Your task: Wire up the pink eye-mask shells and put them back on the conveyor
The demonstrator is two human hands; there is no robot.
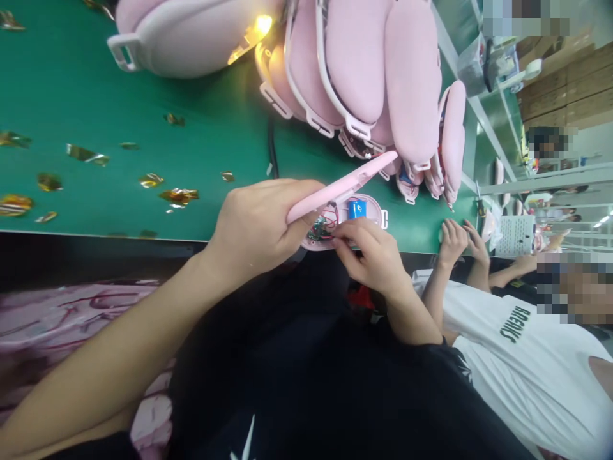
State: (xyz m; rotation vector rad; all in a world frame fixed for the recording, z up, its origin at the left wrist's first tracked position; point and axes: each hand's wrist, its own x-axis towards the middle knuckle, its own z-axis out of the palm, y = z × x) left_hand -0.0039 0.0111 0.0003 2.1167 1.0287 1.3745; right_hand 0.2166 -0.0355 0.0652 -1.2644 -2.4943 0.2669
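Observation:
My left hand (pixel 268 220) is closed on a pink oval cover (pixel 349 182), holding it tilted up over an open pink casing (pixel 382 207). Inside the casing lie a blue battery pack (pixel 357 208), thin red wires and a small green circuit board (pixel 316 231). The fingertips of my right hand (pixel 368 249) are pinched together at the casing's near edge, by the wires and board. What they hold, if anything, is too small to make out. A thin red wire with a white connector (pixel 368 156) shows near the cover's far end.
Several pink padded shells (pixel 357 64) with white strap loops stand in a row at the back of the green table (pixel 201 96). Scraps of gold film (pixel 179 195) are scattered at the left. A lit yellow lamp (pixel 261 27) is among the shells. A co-worker in a white shirt (pixel 493 338) sits at the right.

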